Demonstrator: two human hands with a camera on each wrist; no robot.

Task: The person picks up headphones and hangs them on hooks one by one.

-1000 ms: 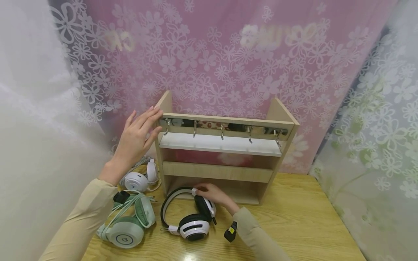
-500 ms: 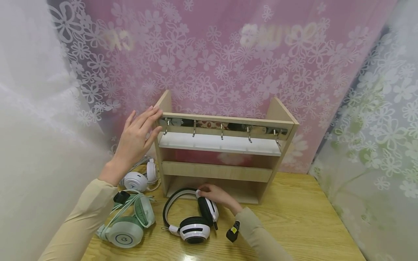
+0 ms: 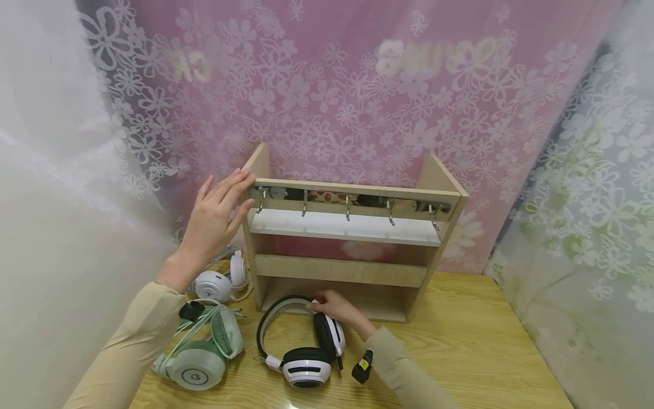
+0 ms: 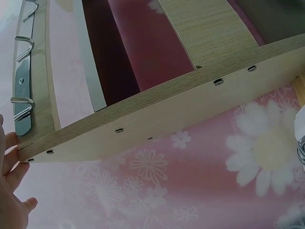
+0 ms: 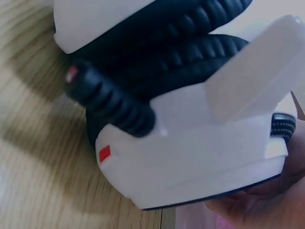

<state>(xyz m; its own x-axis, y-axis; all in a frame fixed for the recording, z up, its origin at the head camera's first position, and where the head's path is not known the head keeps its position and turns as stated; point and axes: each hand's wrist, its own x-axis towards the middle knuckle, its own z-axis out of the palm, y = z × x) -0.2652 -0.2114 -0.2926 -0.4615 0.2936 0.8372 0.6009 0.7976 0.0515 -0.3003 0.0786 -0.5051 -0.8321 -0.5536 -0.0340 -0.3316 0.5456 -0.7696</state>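
A black-and-white pair of headphones [image 3: 306, 372] lies on the table in front of the wooden shelf [image 3: 339, 270]. My right hand [image 3: 334, 307] grips it where the headband meets the far ear cup. Close up in the right wrist view, the white ear cup [image 5: 190, 143] carries a short black microphone stub [image 5: 112, 100], and my right fingers [image 5: 267, 205] curl at the cup's edge. Up at the shelf's top left corner rests my left hand [image 3: 209, 218], fingers stretched out. The left wrist view shows its fingertips against the shelf's side panel [image 4: 143, 114].
Green headphones [image 3: 196, 369] with a bundled cable lie at front left, below my left forearm. Behind them are white headphones [image 3: 212, 286] beside the shelf. A metal strip with several hooks [image 3: 348, 209] runs along the shelf's top board. Curtains hang behind and at the right.
The black-and-white headphones have shifted slightly right and a little toward me, along with my right hand. My left hand stays at the shelf corner.
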